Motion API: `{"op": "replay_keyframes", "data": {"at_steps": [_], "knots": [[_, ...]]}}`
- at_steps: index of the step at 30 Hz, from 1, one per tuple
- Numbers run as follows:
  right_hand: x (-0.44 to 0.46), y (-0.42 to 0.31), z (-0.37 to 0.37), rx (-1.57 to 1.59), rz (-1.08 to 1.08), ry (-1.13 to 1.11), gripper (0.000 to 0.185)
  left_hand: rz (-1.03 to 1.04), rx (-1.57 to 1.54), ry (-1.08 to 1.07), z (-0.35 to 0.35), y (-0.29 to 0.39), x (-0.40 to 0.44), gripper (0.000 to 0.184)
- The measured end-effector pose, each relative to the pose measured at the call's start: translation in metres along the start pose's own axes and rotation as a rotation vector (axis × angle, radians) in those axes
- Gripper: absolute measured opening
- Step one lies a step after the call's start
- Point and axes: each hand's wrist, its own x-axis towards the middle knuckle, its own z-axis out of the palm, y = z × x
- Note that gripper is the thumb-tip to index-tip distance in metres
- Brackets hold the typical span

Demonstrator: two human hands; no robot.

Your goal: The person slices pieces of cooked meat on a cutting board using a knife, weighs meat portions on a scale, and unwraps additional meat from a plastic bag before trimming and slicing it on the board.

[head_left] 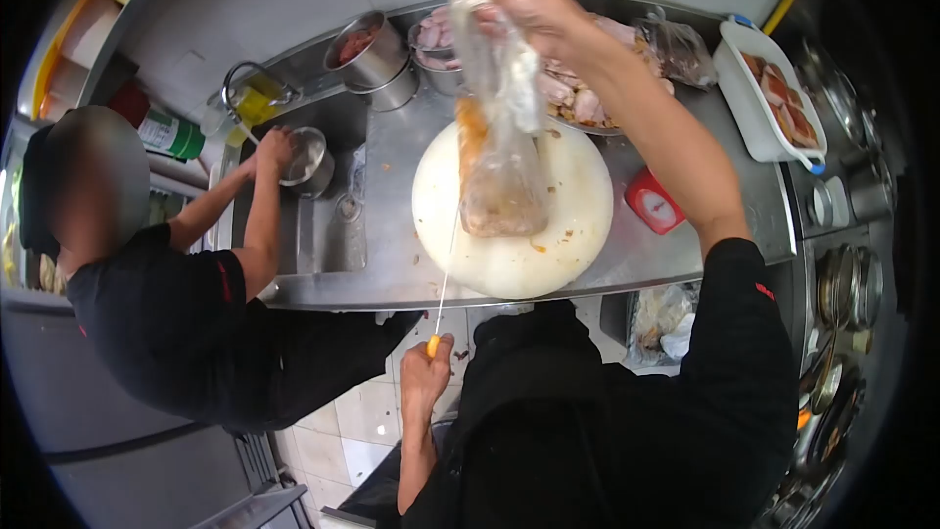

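Observation:
My right hand is raised over the far side of the round white cutting board, closed on the top of a clear plastic bag. The bag hangs down over the board, with brownish food in its lower end. Low at the front, before the counter's edge, my left hand grips the yellow handle of a knife. Its long thin blade points forward toward the board and passes by the bag's left side. Small food scraps lie on the board.
At the left a co-worker holds a metal pot in the sink. Metal containers and raw meat stand behind the board. Rightward are a red scale and a white tub of meat.

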Motion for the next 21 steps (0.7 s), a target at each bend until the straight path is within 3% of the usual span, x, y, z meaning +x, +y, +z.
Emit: {"op": "replay_keyframes", "data": {"at_steps": [2, 5, 7, 10, 12, 14, 17, 21], "knots": [[0.007, 0.025, 0.011, -0.073, 0.031, -0.014, 0.022, 0.003, 0.07, 0.016, -0.001, -0.013, 0.01, 0.056], [0.014, 0.062, -0.02, 0.159, 0.009, 0.077, 0.026, -0.015, 0.069, -0.001, -0.007, -0.018, 0.006, 0.056], [-0.007, 0.068, -0.044, -0.004, -0.136, 0.158, 0.029, -0.024, 0.072, -0.005, -0.01, -0.025, -0.002, 0.055], [-0.018, 0.13, -0.066, -0.252, -0.093, 0.224, 0.044, -0.046, 0.09, -0.011, -0.017, -0.029, -0.014, 0.055], [-0.038, 0.189, -0.06, -0.381, -0.063, 0.066, 0.071, -0.073, 0.097, -0.017, -0.018, -0.034, -0.019, 0.055], [-0.067, 0.213, -0.039, -1.022, -0.206, -0.123, 0.096, -0.071, 0.129, 0.005, -0.02, -0.041, -0.02, 0.055], [-0.082, 0.214, -0.018, -1.242, -0.245, -0.446, 0.11, -0.081, 0.135, 0.008, -0.029, -0.039, -0.023, 0.054], [-0.073, 0.211, -0.011, -1.162, -0.31, -0.481, 0.09, -0.065, 0.093, 0.037, -0.035, -0.05, -0.024, 0.053]]}}
